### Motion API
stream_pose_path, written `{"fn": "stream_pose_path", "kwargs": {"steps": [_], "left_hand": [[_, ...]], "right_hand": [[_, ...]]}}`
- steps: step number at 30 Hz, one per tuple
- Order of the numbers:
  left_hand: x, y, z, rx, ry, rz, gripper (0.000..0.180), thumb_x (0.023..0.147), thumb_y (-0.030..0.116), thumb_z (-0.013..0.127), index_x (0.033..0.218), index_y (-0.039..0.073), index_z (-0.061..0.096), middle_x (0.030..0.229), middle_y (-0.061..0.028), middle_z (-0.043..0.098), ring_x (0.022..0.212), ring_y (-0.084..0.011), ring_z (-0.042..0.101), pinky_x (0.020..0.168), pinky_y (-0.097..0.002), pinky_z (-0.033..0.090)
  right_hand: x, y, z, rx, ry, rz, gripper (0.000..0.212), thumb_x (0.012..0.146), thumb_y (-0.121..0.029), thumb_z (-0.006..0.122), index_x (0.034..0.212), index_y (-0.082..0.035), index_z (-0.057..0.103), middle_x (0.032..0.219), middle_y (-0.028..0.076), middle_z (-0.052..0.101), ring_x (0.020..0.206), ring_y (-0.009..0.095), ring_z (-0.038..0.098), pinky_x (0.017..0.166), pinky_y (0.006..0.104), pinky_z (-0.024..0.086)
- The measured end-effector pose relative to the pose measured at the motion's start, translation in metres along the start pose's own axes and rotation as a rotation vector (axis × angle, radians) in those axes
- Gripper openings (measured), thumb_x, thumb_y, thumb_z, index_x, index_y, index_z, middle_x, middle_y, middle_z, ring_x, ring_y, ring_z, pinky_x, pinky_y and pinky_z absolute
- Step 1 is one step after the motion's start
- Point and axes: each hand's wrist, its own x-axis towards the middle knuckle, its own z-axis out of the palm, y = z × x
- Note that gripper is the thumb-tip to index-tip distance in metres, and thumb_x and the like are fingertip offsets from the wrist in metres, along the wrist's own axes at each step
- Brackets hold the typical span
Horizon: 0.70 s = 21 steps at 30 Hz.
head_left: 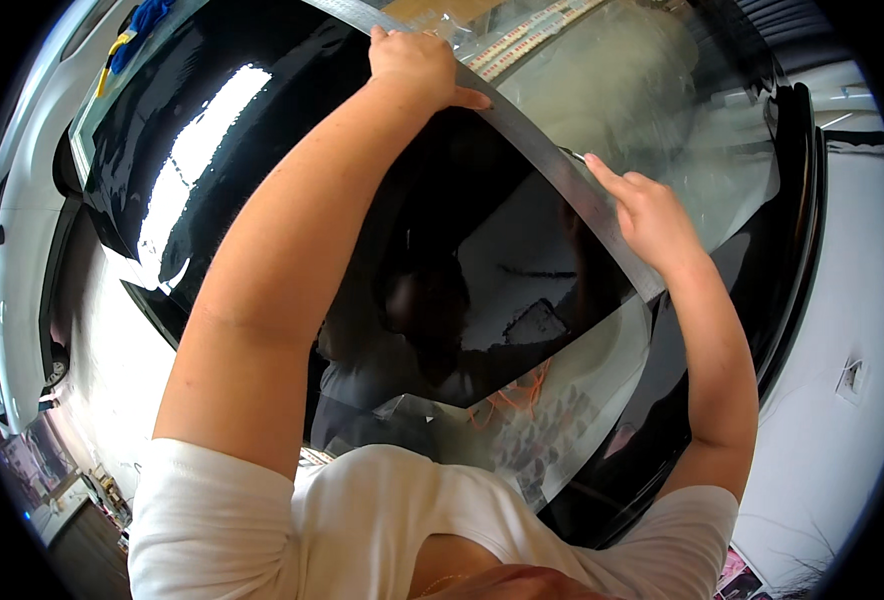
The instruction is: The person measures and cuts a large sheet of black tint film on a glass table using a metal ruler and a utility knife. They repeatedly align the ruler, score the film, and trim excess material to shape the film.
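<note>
A long grey metal straightedge (536, 147) lies diagonally over glossy black film (472, 215) spread on a car's curved glass. My left hand (417, 72) presses on its upper stretch, thumb stretched out along the metal and the other fingers partly out of sight. On the far right side of the straightedge, my right hand (652, 215) grips a slim knife (574, 155), index finger extended along it. Only the knife's thin tip shows; the handle is hidden in the hand. That tip is close to the straightedge's right edge, above the clear glass (702, 130).
A red-and-white marked strip (537, 38) shows near the top. Orange cord (532, 390) appears below the film's lower edge. A blue cloth (147, 22) and a yellow tool (112, 62) lie upper left. A white car (27, 260) stands left; a pale wall (842, 300) is right.
</note>
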Motion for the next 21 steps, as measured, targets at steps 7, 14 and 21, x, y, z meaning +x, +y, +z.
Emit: {"fn": "stream_pose_path", "kwargs": {"steps": [7, 14, 21], "left_hand": [[0.006, 0.005, 0.000, 0.053, -0.076, -0.035, 0.079, 0.060, 0.078, 0.062, 0.095, 0.008, 0.070, 0.093, -0.0061, 0.068, 0.096, -0.0244, 0.064, 0.106, -0.0483, 0.029], [0.004, 0.024, -0.003, 0.017, -0.048, 0.013, 0.045, 0.077, 0.045, 0.069, 0.092, 0.003, 0.067, 0.086, -0.0112, 0.068, 0.088, -0.0287, 0.067, 0.093, -0.0483, 0.044], [-0.040, 0.106, -0.016, -0.038, 0.040, 0.260, 0.015, 0.082, 0.018, 0.059, 0.081, 0.007, 0.070, 0.083, -0.0106, 0.069, 0.082, -0.0265, 0.068, 0.065, -0.0354, 0.055]], "right_hand": [[-0.044, 0.019, -0.002, -0.008, -0.030, 0.042, 0.061, 0.077, 0.005, 0.048, 0.131, -0.024, 0.051, 0.071, 0.012, 0.050, 0.062, 0.031, 0.052, 0.059, 0.0415, 0.045], [-0.050, 0.024, -0.001, -0.009, 0.004, 0.042, 0.061, 0.077, 0.004, 0.048, 0.130, -0.025, 0.053, 0.071, 0.011, 0.051, 0.062, 0.031, 0.053, 0.059, 0.0410, 0.046], [-0.050, 0.029, -0.001, -0.059, 0.020, 0.021, 0.058, 0.077, 0.003, 0.048, 0.129, -0.024, 0.054, 0.073, 0.012, 0.055, 0.067, 0.032, 0.057, 0.062, 0.0407, 0.048]]}}
